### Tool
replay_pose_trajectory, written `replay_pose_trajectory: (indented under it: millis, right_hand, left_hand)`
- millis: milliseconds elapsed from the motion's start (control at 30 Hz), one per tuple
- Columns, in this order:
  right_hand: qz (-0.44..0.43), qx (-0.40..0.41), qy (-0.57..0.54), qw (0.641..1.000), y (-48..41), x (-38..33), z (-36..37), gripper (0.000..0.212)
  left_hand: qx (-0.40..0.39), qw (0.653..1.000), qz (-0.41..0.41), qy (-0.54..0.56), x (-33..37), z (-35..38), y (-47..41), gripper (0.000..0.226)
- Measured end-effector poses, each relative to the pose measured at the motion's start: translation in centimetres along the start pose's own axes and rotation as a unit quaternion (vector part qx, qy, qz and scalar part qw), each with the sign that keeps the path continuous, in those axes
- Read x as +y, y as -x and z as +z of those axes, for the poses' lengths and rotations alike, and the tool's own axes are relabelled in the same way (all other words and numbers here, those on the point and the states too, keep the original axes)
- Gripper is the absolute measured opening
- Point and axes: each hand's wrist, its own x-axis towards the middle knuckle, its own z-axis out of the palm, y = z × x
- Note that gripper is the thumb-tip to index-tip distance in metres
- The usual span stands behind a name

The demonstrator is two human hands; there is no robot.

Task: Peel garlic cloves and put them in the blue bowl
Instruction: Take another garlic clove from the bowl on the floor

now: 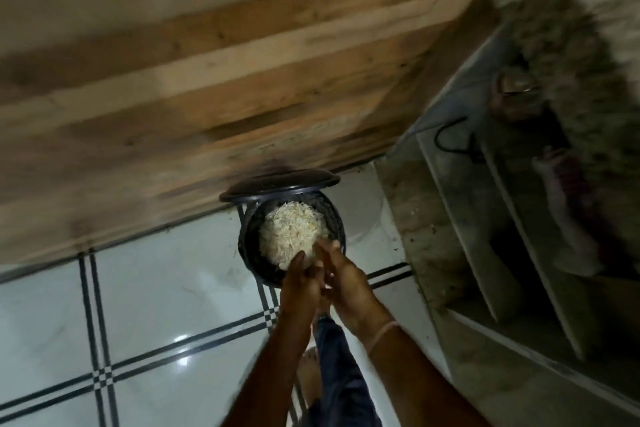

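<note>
A black round bin (250,253) stands on the floor with its lid (277,183) swung up against the wood behind it. It is filled with a heap of pale garlic skins (291,232). My left hand (299,284) and my right hand (348,282) are held together, palm to palm, just over the bin's near rim, fingers fairly straight and pointing at the skins. I cannot make out anything held between them. No blue bowl and no garlic cloves are in view.
A wooden panel (207,80) rises behind the bin. The floor is glossy white tile with dark lines (104,322). Grey concrete steps (485,236) with a black cable (450,139) lie to the right. My trouser leg and bare foot (311,374) are below my arms.
</note>
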Motion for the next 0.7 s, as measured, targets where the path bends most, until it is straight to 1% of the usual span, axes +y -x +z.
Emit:
replay_pose_trajectory:
  millis: [33, 67, 100, 167, 267, 367, 433, 567, 633, 700]
  right_hand:
    - [-0.051, -0.001, 0.025, 0.998, 3.9, -1.0, -0.8, 0.033]
    - [-0.107, 0.017, 0.057, 0.992, 7.8, -2.0, -1.8, 0.028]
    - [-0.167, 0.047, 0.107, 0.979, 11.6, -2.4, -3.2, 0.025]
    - [-0.275, 0.102, 0.186, 0.938, 17.9, -2.1, -6.6, 0.023]
    - [-0.371, 0.175, 0.203, 0.889, 25.8, -1.5, -11.7, 0.029]
    - [-0.448, 0.249, 0.217, 0.831, 32.2, -1.8, -16.6, 0.03]
    - [-0.478, 0.297, 0.224, 0.796, 35.9, -1.7, -20.4, 0.03]
    - [-0.484, 0.378, 0.21, 0.761, 40.3, -1.1, -28.6, 0.032]
    - [-0.463, 0.411, 0.212, 0.756, 42.2, -0.4, -33.4, 0.037]
    - [-0.442, 0.445, 0.223, 0.747, 43.2, 0.6, -38.6, 0.034]
  left_hand:
    - [0.002, 0.998, 0.033, -0.044, 0.6, -0.1, 2.8, 0.048]
    - [0.008, 0.992, 0.073, -0.099, 1.3, -0.2, 5.5, 0.047]
    - [0.009, 0.979, 0.124, -0.161, 2.0, -0.1, 8.4, 0.046]
    - [0.001, 0.935, 0.248, -0.254, 2.9, 0.8, 14.1, 0.043]
    - [-0.033, 0.865, 0.386, -0.318, 3.7, 4.1, 22.0, 0.038]
    - [-0.069, 0.812, 0.474, -0.334, 3.8, 8.6, 28.4, 0.036]
    - [-0.095, 0.779, 0.513, -0.346, 3.2, 12.3, 32.4, 0.035]
    - [-0.152, 0.699, 0.575, -0.398, 1.3, 20.5, 37.8, 0.035]
    - [-0.186, 0.674, 0.578, -0.42, -0.6, 24.9, 39.9, 0.035]
    - [-0.21, 0.667, 0.565, -0.438, -2.7, 29.1, 41.4, 0.036]
